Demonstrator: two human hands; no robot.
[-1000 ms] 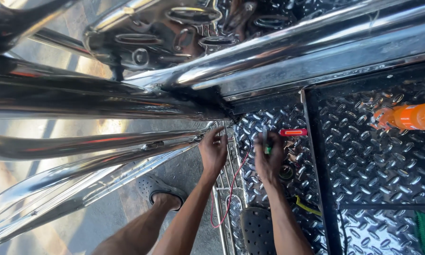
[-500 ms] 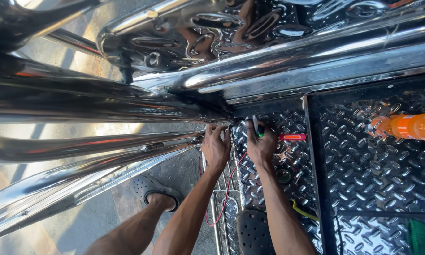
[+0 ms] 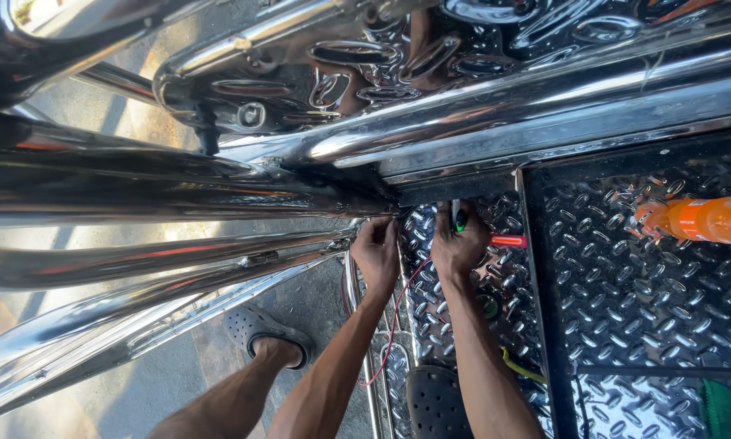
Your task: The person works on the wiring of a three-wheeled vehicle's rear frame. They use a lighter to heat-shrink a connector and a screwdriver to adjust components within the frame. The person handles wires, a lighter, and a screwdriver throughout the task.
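Note:
My right hand grips a small green-and-black tool with a metal tip pointing up, pressed near the dark gap under the chrome rails. A red-handled tool lies beside that hand on the diamond-plate floor. My left hand is closed at the edge of the plate, fingers curled at the same gap, where a thin red wire runs down along my forearm. What the left fingers pinch is hidden.
Shiny chrome rails and a chrome embossed panel fill the upper left. An orange bottle lies at the right. A dark perforated clog and a yellow wire lie on the plate; my foot in a clog is on the pavement.
Both hands moved up toward the gap beneath the chrome rails. The view shifted closer, and the green tool now points upward in my right hand.

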